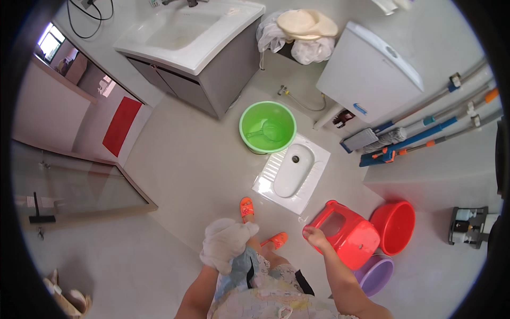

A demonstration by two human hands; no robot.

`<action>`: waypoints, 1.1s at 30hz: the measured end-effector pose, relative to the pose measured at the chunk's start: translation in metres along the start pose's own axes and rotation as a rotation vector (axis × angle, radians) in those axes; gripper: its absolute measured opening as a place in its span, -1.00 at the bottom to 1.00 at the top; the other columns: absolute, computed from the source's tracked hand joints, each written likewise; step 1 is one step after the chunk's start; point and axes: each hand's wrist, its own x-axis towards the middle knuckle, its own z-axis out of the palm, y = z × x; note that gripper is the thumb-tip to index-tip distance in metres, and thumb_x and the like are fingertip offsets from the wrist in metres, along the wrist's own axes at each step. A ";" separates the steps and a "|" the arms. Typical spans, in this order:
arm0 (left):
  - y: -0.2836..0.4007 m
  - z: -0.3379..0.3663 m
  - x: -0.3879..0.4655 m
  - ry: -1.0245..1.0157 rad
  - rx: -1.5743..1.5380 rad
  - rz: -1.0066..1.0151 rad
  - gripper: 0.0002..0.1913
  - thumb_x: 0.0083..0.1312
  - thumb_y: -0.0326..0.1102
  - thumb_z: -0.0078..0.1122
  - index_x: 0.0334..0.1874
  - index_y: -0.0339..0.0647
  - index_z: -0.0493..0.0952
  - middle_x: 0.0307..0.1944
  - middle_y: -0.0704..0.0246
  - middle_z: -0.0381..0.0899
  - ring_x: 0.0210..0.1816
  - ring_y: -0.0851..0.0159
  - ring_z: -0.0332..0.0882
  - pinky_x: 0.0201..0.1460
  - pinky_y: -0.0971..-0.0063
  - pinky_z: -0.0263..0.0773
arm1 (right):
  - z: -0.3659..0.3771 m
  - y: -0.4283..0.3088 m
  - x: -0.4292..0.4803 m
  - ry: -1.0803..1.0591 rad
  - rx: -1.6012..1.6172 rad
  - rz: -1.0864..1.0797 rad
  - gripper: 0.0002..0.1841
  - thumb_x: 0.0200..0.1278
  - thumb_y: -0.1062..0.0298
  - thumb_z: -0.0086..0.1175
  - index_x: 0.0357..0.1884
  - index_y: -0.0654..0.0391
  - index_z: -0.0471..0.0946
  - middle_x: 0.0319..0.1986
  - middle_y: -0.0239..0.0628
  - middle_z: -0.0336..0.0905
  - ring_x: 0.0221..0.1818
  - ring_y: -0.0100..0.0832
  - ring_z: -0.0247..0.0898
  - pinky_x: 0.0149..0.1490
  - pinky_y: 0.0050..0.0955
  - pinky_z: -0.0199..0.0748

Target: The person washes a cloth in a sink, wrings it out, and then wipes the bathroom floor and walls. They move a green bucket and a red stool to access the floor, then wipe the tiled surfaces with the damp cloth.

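Note:
My right hand grips a leg of a red plastic stool, which is tilted on its side. Bunched white cloth is held up at the end of my left forearm. That cloth covers my left hand, so its fingers are hidden. Past my orange slippers, a white squat toilet is set in the floor. At its far left corner stands a green plastic bucket with a green dipper inside.
A red basin and a purple bucket stand by the stool. Mops lean on the right wall below a white cistern. A washbasin cabinet is at the back. A glass door stands on the left.

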 end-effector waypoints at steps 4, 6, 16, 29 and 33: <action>-0.038 -0.010 0.055 0.030 -0.052 -0.162 -0.56 0.30 -0.28 0.04 0.22 -0.17 0.31 0.17 0.31 0.34 0.11 0.24 0.39 0.16 0.45 0.29 | 0.030 -0.070 0.124 -0.115 0.366 0.080 -0.50 0.27 0.03 0.05 0.15 0.15 0.46 -0.05 -0.19 0.58 0.05 -0.27 0.48 0.16 -0.32 0.36; -0.053 -0.009 0.094 0.031 -0.079 -0.228 -0.57 0.30 -0.28 0.04 0.21 -0.17 0.31 0.17 0.31 0.34 0.10 0.24 0.39 0.15 0.45 0.29 | 0.045 -0.107 0.199 -0.160 0.567 0.246 -0.39 0.28 -0.05 0.04 0.27 0.11 0.32 0.07 -0.19 0.49 0.17 -0.30 0.37 0.25 -0.16 0.22; -0.108 0.016 0.197 -0.011 -0.204 -0.457 -0.58 0.30 -0.28 0.04 0.19 -0.18 0.32 0.14 0.31 0.35 0.08 0.25 0.39 0.13 0.45 0.29 | 0.087 -0.191 0.485 0.221 1.331 0.345 -0.32 0.14 -0.15 0.19 0.23 -0.09 0.25 0.15 -0.17 0.24 0.14 -0.19 0.26 0.18 0.03 0.36; -0.134 0.030 0.196 -0.039 -0.300 -0.521 -0.61 0.30 -0.28 0.04 0.16 -0.18 0.33 0.10 0.31 0.36 0.04 0.25 0.40 0.09 0.45 0.30 | 0.206 -0.193 0.430 0.181 1.303 0.243 -0.57 0.24 0.34 0.04 0.15 0.14 0.29 0.03 -0.17 0.37 0.02 -0.14 0.38 0.00 0.04 0.55; -0.138 0.034 0.193 -0.065 -0.297 -0.529 -0.62 0.30 -0.28 0.05 0.15 -0.18 0.34 0.09 0.31 0.37 0.03 0.26 0.40 0.08 0.45 0.30 | 0.245 -0.190 0.389 0.160 1.217 0.286 -0.58 0.17 0.43 0.12 0.08 0.26 0.33 -0.10 -0.09 0.47 -0.21 -0.13 0.53 -0.21 -0.01 0.65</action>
